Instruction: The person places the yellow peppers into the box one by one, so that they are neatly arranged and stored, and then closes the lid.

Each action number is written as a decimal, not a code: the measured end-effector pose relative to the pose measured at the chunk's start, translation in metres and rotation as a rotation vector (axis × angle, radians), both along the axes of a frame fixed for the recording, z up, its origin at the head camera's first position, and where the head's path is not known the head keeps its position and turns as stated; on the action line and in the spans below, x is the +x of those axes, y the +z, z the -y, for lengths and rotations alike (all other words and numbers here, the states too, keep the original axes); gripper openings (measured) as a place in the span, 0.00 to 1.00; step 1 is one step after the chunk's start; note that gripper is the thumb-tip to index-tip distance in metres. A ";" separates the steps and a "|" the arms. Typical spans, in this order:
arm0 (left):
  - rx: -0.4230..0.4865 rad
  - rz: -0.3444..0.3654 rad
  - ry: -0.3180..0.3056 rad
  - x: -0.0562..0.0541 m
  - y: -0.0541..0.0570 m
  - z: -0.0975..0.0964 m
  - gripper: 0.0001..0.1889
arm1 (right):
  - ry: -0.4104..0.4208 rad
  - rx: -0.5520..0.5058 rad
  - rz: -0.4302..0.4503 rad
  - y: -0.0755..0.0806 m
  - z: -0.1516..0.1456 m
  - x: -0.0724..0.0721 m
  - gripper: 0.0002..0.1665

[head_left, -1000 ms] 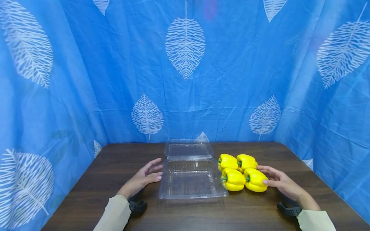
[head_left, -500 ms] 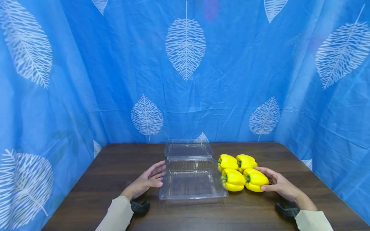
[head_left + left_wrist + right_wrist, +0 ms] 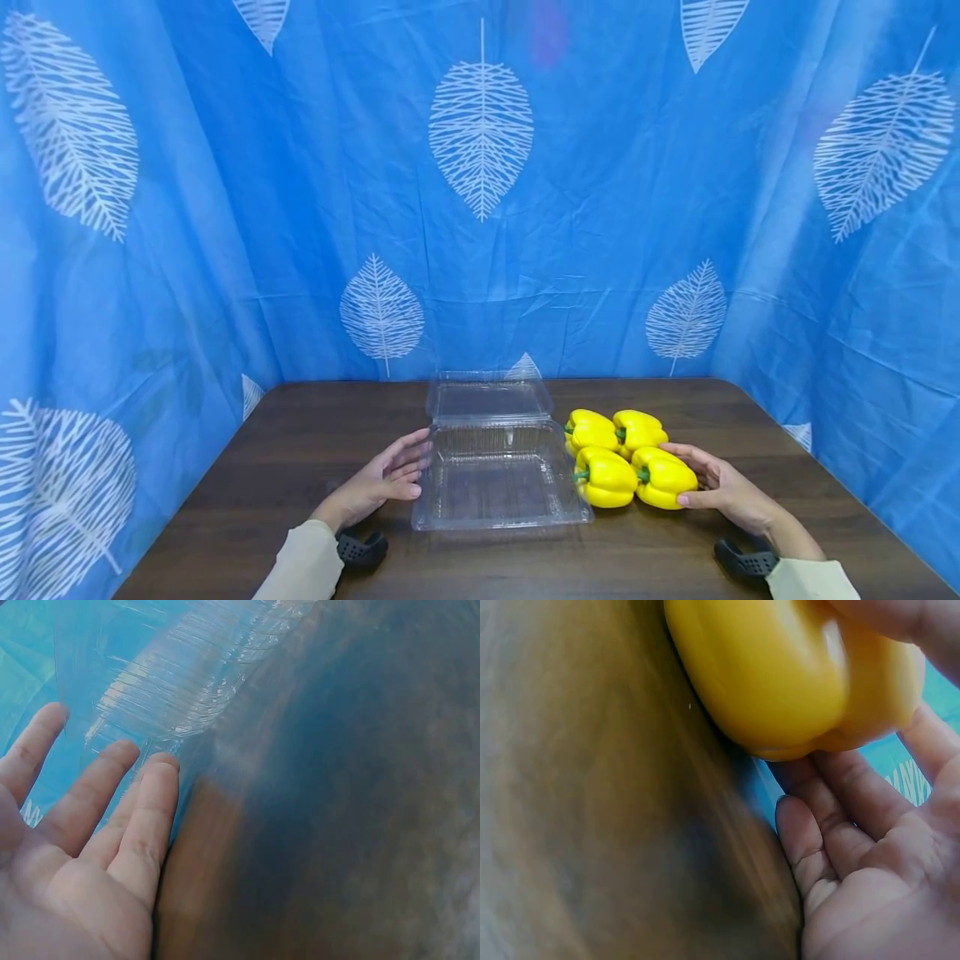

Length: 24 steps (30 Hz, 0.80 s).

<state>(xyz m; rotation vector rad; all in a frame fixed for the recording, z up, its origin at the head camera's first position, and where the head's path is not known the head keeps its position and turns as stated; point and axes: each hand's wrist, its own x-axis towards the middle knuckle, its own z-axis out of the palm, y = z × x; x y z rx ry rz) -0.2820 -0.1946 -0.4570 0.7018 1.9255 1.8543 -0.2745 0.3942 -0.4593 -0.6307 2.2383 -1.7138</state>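
In the head view, a clear plastic clamshell container [image 3: 502,523] lies open on the table, its lid [image 3: 487,400] laid back behind the base. My left hand [image 3: 372,483] is at its left side, fingers extended and fingertips right at the ribbed wall [image 3: 172,682]. Several yellow bell peppers with green stems sit in a cluster right of the container. My right hand [image 3: 731,492] holds the front right pepper [image 3: 664,479], thumb on its near side and fingers round its far side. In the right wrist view, that pepper [image 3: 765,675] rests close to the tabletop; the remaining fingers are curled beside it.
The front left pepper [image 3: 609,479] stands by the container's right rim. Two more peppers, a left one [image 3: 594,430] and a right one [image 3: 640,431], sit behind. The dark wooden table [image 3: 480,571] ends at a blue curtain [image 3: 585,233] with white leaves.
My left hand has moved right, up to the container's side. My right hand has moved left, its thumb now against the front right pepper. The head view has tilted slightly up.
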 end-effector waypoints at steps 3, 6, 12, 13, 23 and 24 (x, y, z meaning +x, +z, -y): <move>0.005 -0.009 -0.003 0.001 -0.001 0.000 0.48 | -0.012 0.007 0.003 0.000 0.000 0.001 0.37; 0.004 -0.019 -0.003 0.001 -0.001 0.000 0.47 | -0.015 0.010 0.001 0.000 0.000 0.001 0.37; -0.013 -0.034 0.023 0.003 -0.001 -0.002 0.46 | -0.031 0.025 0.002 0.001 0.003 0.001 0.38; -0.019 -0.033 0.033 0.004 -0.001 -0.002 0.46 | -0.036 0.031 0.002 0.001 0.004 0.001 0.39; -0.078 -0.033 0.098 0.002 0.008 -0.007 0.45 | -0.048 0.018 -0.023 0.005 0.006 0.004 0.38; -0.082 -0.043 0.102 0.001 0.009 -0.007 0.45 | -0.047 0.016 -0.027 0.005 0.006 0.004 0.38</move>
